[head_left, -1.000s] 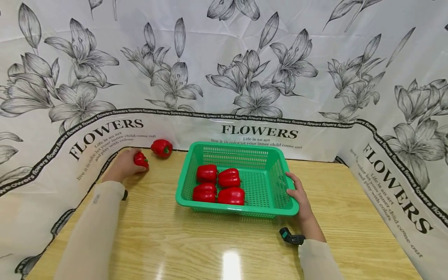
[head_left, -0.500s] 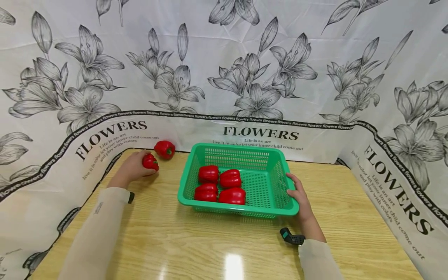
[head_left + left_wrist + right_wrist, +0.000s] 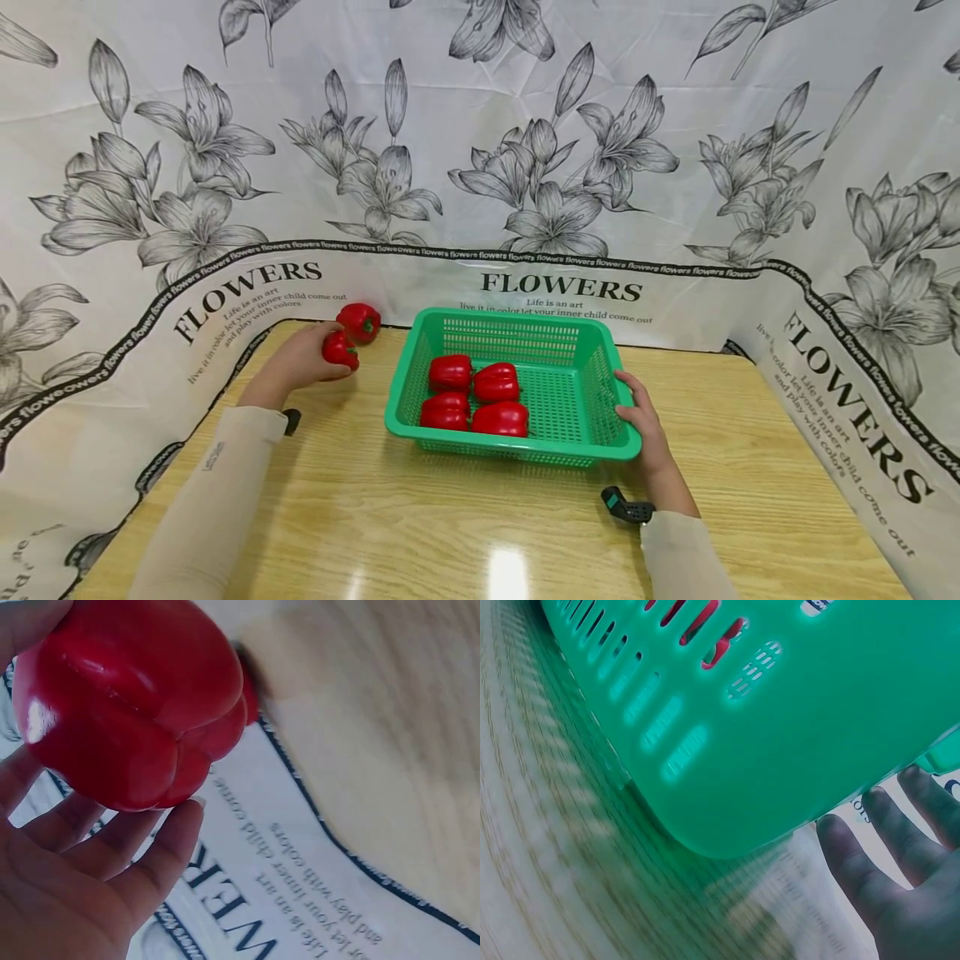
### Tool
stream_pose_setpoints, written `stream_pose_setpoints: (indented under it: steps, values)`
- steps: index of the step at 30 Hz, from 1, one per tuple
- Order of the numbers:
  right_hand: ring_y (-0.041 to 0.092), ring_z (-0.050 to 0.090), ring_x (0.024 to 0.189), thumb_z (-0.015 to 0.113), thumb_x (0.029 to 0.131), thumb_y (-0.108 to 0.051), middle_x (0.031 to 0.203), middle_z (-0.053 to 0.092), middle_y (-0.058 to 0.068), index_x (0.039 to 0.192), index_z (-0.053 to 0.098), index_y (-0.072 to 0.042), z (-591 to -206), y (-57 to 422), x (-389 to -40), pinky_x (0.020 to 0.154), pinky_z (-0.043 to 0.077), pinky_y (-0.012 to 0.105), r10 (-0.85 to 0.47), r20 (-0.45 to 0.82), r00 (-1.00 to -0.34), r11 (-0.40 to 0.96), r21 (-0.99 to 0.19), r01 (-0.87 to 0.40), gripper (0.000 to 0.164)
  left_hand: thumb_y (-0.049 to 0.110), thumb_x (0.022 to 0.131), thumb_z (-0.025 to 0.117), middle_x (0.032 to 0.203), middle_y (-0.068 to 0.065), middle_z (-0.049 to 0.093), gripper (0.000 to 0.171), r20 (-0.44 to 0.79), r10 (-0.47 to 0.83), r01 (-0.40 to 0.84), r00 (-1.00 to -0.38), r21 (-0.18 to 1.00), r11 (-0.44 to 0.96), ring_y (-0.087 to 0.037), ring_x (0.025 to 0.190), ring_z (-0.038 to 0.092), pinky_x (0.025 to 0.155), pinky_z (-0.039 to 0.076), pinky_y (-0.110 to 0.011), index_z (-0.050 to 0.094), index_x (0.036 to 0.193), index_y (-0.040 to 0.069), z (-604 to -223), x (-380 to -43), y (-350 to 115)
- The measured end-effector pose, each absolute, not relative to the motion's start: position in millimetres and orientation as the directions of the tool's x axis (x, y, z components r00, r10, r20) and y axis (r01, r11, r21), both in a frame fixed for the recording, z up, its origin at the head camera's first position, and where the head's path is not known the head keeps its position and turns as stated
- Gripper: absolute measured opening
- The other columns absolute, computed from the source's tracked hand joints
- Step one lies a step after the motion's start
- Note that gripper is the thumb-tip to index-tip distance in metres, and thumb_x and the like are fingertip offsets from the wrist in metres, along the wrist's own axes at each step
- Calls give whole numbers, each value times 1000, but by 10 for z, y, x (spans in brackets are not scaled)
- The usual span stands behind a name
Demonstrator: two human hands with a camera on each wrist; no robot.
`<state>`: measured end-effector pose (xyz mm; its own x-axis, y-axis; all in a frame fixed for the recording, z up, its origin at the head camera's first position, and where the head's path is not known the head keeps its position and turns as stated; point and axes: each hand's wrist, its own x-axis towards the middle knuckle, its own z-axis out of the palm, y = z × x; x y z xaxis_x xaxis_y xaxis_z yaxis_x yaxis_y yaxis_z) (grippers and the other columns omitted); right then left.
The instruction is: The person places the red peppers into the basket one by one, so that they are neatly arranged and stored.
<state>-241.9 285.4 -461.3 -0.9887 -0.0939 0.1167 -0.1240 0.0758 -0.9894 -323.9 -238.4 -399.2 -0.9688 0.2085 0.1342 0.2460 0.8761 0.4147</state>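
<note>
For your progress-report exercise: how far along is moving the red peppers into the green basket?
Done: four red peppers lie in the green basket. In hand: the left hand grips a fifth pepper above the table, while the right hand holds the basket's rim. Left: one more pepper by the backdrop.

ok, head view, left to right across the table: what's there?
Left hand holding a pepper → loose pepper → green basket with four peppers → right hand on the basket's right rim.
</note>
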Motion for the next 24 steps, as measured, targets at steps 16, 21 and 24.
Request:
stream_pose_setpoints:
  steps: [16, 21, 24]
  values:
    - [25, 33, 117, 31, 92, -21, 146, 18, 10, 142, 20, -27, -4623, 2874, -2430, 82, 44, 22, -98, 105, -990, 72, -991, -113, 52, 36, 69, 74, 105, -10, 57, 65, 134, 288, 317, -948, 381, 868, -24, 94, 53, 78, 48, -39, 48, 125, 14, -3575, -3028, -1999]
    - [25, 34, 117, 32, 92, -21, 146, 18, 10, 142, 20, -27, -4625, 2877, -2429, 82, 45, 23, -94, 102, -990, 73, -991, -109, 52, 33, 68, 75, 104, -7, 58, 61, 158, 331, 367, -930, 398, 841, -22, 93, 54, 76, 49, -36, 50, 121, 15, -3456, -2968, -1867]
    - [24, 35, 116, 33, 92, -22, 146, 18, 10, 142, 21, -28, -4637, 2885, -2439, 82, 45, 23, -87, 101, -991, 76, -991, -108, 52, 34, 68, 75, 105, -5, 57, 61, 181, 357, 401, -916, 401, 824, -21, 92, 55, 75, 49, -36, 51, 120, 14, -3386, -2926, -1768]
